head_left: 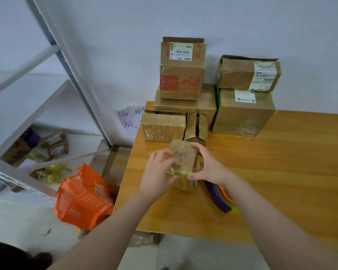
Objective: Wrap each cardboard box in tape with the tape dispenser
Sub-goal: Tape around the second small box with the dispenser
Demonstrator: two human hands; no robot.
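We hold a small cardboard box (182, 156) with both hands, over the near-left part of the wooden table (281, 172); we cannot tell if it rests on the table. Our left hand (158, 172) grasps its left side, with the fingers curled over the face that carries dark printed characters. Our right hand (209, 166) grasps its right side, fingers at the upper corner and thumb at the lower edge. Shiny clear tape covers the lower part of the box. The tape dispenser (220, 199), purple with orange and yellow, lies on the table just beside our right wrist, partly hidden by it. Behind, against the wall, other cardboard boxes (181, 75) stand in piles on the table, some with white labels. On the floor at the left we see an orange basket (82, 201) and a metal shelf frame (70, 71).
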